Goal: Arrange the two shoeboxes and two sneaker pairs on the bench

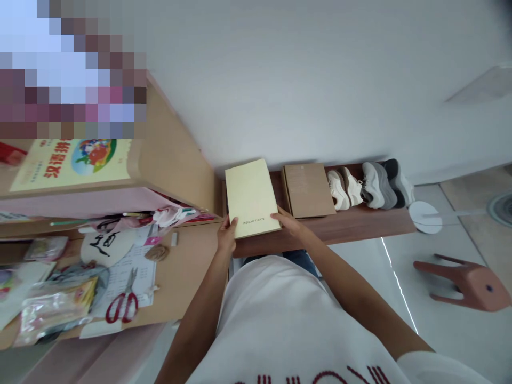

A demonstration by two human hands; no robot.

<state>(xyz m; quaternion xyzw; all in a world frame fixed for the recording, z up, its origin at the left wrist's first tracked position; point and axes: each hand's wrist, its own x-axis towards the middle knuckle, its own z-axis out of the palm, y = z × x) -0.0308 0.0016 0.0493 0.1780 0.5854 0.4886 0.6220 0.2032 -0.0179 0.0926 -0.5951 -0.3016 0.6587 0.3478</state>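
A pale yellow box printed MEIZHIYUAN is between my two hands, over the left end of a brown wooden shelf top. My left hand grips its near left corner, thumb on top. At the near right corner my right hand holds it the same way. The fingers under the box are hidden. I cannot tell whether the box rests on the wood or is lifted. Just right of it lies a brown cardboard box.
White shoes and grey shoes line the shelf's right part, against the wall. On the left, a desk carries red-handled scissors, papers and plastic packets. A pink-brown stool lies tipped on the floor at right.
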